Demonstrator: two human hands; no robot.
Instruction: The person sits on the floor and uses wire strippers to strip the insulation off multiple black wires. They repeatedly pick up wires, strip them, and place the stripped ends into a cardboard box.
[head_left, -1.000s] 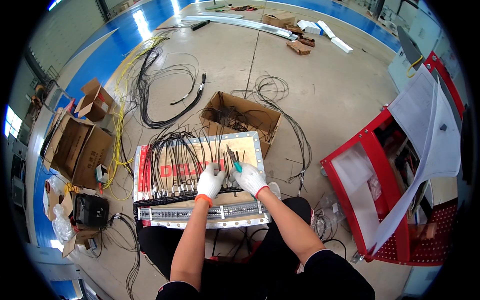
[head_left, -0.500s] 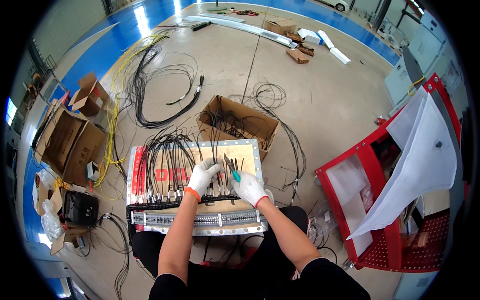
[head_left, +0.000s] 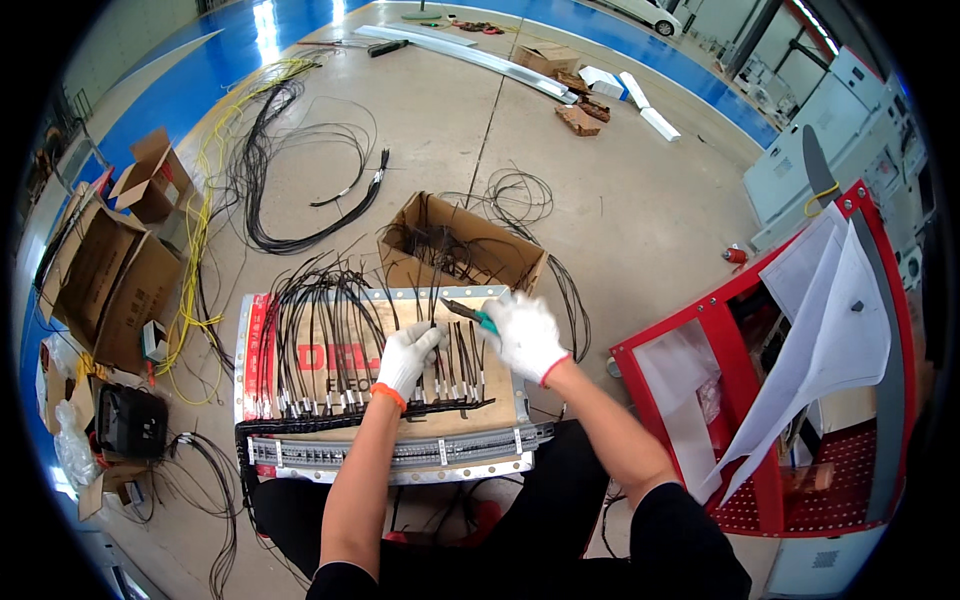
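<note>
My left hand (head_left: 408,358), in a white glove with an orange cuff, pinches a thin black wire (head_left: 432,302) above the panel. My right hand (head_left: 530,336), gloved in white and slightly blurred, is wrapped round green-handled pliers (head_left: 462,310), whose jaws point left near the upper ends of the wires. Across my lap lies a wood-coloured panel (head_left: 505,412) with a pale, studded rim. Many black wires with white sleeves stand up in a row from a thick black wire bundle (head_left: 330,424). A grey slotted rail (head_left: 400,448) runs along the panel's near side.
Behind the panel stands a cardboard box (head_left: 520,265) with wire scraps inside. Coiled black cables (head_left: 262,215) and yellow cable (head_left: 190,325) lie on the floor to the left, beside cardboard boxes (head_left: 118,290). At right is a red rack (head_left: 735,370) draped with white sheets (head_left: 820,340).
My right hand has moved up and to the right with the pliers, whose jaws now point more to the left. My left hand stays at the wires. The whole view has shifted slightly.
</note>
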